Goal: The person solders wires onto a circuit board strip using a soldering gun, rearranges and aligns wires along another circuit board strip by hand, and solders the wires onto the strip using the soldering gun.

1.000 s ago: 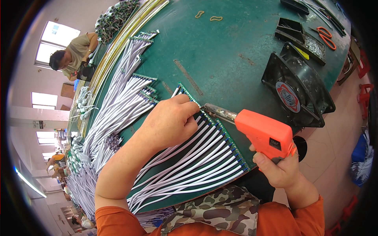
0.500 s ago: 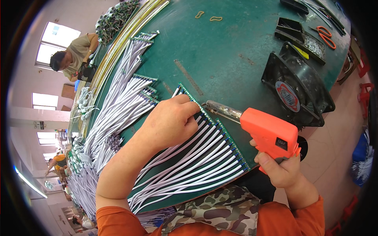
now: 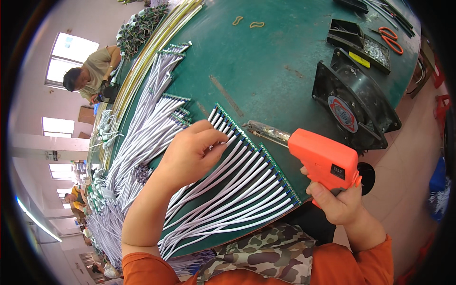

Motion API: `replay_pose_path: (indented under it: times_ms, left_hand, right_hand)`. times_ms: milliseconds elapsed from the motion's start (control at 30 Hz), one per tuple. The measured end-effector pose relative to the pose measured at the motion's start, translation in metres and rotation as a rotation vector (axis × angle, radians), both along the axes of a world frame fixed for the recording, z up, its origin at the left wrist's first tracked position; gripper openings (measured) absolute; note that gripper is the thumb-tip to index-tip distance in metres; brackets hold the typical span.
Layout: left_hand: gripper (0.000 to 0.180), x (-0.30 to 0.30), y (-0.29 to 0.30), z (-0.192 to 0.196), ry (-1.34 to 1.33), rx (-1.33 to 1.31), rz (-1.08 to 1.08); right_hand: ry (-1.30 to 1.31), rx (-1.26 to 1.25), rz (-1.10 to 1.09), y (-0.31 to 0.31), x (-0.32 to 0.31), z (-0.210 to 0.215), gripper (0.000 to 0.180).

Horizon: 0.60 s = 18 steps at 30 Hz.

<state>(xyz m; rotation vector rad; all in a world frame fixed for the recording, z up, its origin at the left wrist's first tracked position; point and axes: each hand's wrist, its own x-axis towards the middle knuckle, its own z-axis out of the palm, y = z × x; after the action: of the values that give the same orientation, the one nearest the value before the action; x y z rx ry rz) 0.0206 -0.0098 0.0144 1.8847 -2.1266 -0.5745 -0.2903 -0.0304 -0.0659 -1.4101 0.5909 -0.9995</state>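
Fingers of the right hand are clamping firmly around the handle of the soldering gun, whose smooth red-orange plastic body is slanting down toward the palm. From my distant seat I am seeing its scorched, mottled metal barrel pointing leftward over the green table, the narrow tip lying just beside the upper circuit strip; I cannot tell whether the two are touching. Above the white cables the left hand is hovering, its back uppermost, fingers curling, thumb and forefinger nearly meeting; whether anything thin is sitting between those tips, I cannot tell. Flat and narrow, the upper circuit strip is running slantwise across the tabletop, and the lower circuit strip is continuing roughly that line toward the table's near edge. Round and smoothly sheathed, the white cables are joining both by short blue ends, fanning evenly, then bunching near the left forearm. Beyond the gun a boxy black fan is standing on the dull, scuffed surface, and farther off I am noticing orange-handled scissors resting beside a shallow black tray of glittering grey bits.
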Motion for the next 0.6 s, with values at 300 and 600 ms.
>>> replay_pose_path:
  times_ms: [300,600]
  left_hand:
    - [0.013,0.006,0.015,-0.021,-0.067,-0.155,-0.006]
    - [0.03,-0.008,0.001,-0.011,-0.392,0.027,-0.058]
  right_hand:
    - [-0.029,0.019,0.022,0.0,0.0,0.0,0.042]
    - [0.051,0.028,0.022,0.003,-0.006,-0.004,0.043]
